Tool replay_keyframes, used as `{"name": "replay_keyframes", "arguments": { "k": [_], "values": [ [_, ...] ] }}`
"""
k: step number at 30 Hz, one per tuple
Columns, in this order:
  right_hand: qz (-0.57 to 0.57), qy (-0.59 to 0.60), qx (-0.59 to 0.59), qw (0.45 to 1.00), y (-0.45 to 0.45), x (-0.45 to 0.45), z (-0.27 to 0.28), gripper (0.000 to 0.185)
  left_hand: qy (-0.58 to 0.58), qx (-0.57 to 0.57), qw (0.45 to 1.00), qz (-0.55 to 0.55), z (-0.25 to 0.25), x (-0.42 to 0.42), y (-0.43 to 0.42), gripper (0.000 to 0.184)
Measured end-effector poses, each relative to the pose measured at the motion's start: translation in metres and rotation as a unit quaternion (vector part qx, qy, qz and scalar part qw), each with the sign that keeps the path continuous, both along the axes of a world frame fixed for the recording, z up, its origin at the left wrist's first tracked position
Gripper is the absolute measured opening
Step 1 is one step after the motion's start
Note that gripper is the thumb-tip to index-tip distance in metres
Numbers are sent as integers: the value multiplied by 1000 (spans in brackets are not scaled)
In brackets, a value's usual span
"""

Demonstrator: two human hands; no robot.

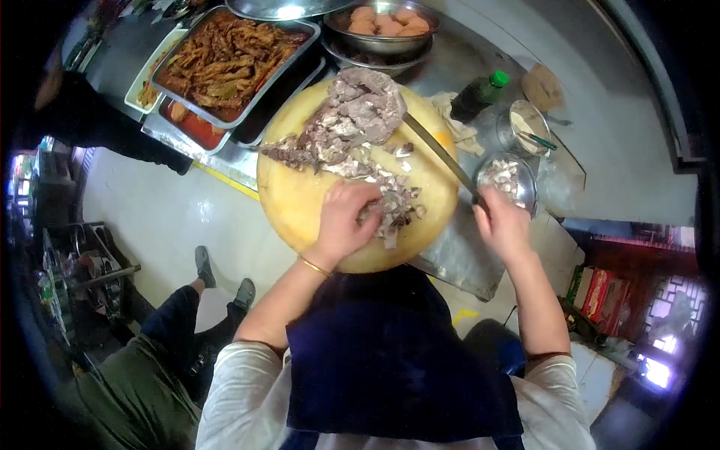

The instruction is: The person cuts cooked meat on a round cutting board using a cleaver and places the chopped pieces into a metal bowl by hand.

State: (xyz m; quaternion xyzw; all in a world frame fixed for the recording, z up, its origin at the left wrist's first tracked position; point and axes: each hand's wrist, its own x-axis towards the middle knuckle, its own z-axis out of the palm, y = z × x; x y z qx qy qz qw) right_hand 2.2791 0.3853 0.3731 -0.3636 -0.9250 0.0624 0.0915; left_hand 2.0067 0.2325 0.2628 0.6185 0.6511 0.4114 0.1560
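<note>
A large mound of cooked meat [352,112] lies at the far side of the round yellow chopping board [292,199]. Nearer to me, small pieces of chopped meat [397,206] are scattered on the board. My left hand [346,219] rests against these pieces, curved, with thumb and fingers apart. In my right hand [502,225], at the board's right side, is the handle of a knife [442,154]. Its long blade is seen nearly edge-on, slanting up left with the tip by the mound. A metal bowl of chopped pieces [507,177] stands just beyond my right hand.
Trays of braised food [232,64] and a bowl of round brown items [386,28] stand beyond the board. At right are a green-capped bottle [480,97], a cloth [459,127] and a metal pot [525,127]. Another person's legs [180,319] show at left.
</note>
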Motion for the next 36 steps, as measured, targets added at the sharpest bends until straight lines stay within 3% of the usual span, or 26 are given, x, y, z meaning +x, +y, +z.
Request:
{"name": "replay_keyframes", "arguments": {
  "k": [3, 6, 10, 14, 16, 18, 19, 22, 23, 24, 26, 27, 30, 31, 34, 36],
  "values": [
    [-30, -31, -33, 999, 2, 20, 2, 30, 187, -27, 979, 70, 35, -3, 33, 54],
    [-42, -91, -45, 994, 9, 23, 0, 27, 265, -125, 953, 76, 32, 5, 54, 64],
    [17, -112, -37, 993, 15, 4, -13, 19, 217, -99, 971, -5, 15, 29, 53, 77],
    [111, -147, -77, 980, 8, -4, -10, 17, 57, -77, 991, -92, 31, 20, 32, 64],
    [134, -157, -121, 971, -2, 5, -5, 22, 83, -75, 992, -58, 30, 6, 3, 59],
    [143, -143, -131, 971, -6, 16, 0, 25, 120, 8, 992, 45, 23, 2, -16, 67],
    [135, -125, -137, 973, -6, 22, 0, 26, 176, -16, 979, 99, 17, 3, -26, 86],
    [65, -10, -182, 981, -14, 49, -8, 20, 240, -121, 952, 144, 14, 7, -31, 105],
    [36, 36, -199, 979, -16, 60, -11, 16, 67, -157, 981, 95, 17, 9, -21, 120],
    [-50, 101, -347, 931, -19, 70, -18, 15, 77, -114, 986, 97, 8, 20, -19, 124],
    [-214, 223, -596, 741, -26, 84, -35, 13, 136, -96, 985, 40, 11, 34, -9, 125],
    [-250, 251, -610, 709, -36, 82, -37, 13, 170, -138, 975, 35, 19, 42, -3, 125],
    [-293, 256, -587, 710, -70, 75, -55, 13, 196, -179, 963, 37, 30, 54, 21, 123],
    [-254, 281, -585, 717, -79, 69, -65, 11, 185, -189, 964, 39, 32, 55, 29, 119],
    [-233, 271, -642, 679, -95, 37, -77, 21, 191, -182, 964, 36, 29, 57, 37, 113],
    [-204, 243, -647, 693, -100, 14, -80, 23, 166, -155, 972, 64, 23, 56, 35, 96]
  ]
}}
